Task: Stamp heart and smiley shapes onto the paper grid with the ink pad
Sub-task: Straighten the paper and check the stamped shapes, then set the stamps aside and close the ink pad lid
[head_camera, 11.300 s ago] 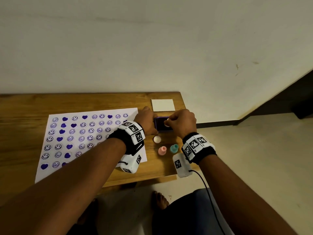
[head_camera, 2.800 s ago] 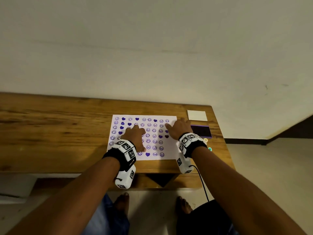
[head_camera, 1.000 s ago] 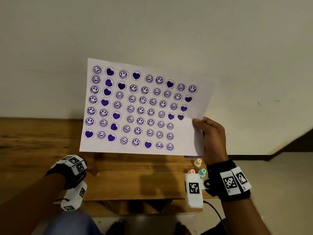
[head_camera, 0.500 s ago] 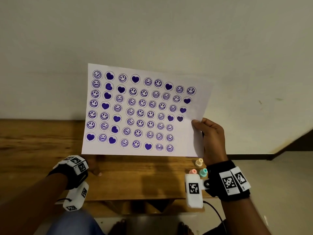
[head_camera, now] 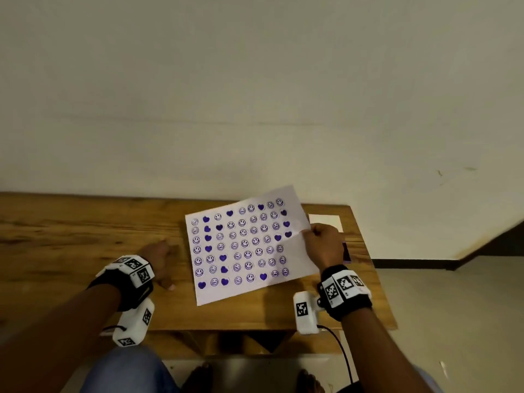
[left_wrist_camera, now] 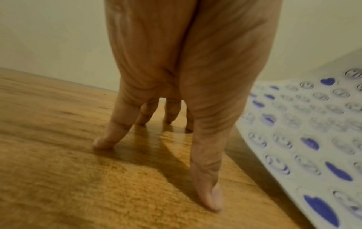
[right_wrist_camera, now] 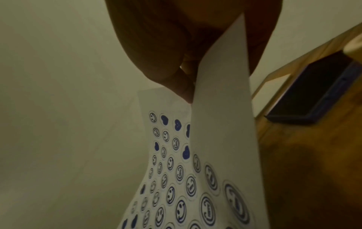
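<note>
The paper (head_camera: 243, 245) has come down from in front of the wall and slants low over the table (head_camera: 71, 236), right hand (head_camera: 323, 245) pinching its right edge. Left hand (head_camera: 158, 258) stays beside it, fingers (left_wrist_camera: 207, 182) spread on the wood.

head looks down, wrists close, paper (head_camera: 243, 245) shared

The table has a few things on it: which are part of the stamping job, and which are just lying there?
Part of the job:
- paper, covered in purple stamps, pinched by the right hand
- ink pad

Just lying there:
- white card
- left hand, fingertips resting on the table
</note>
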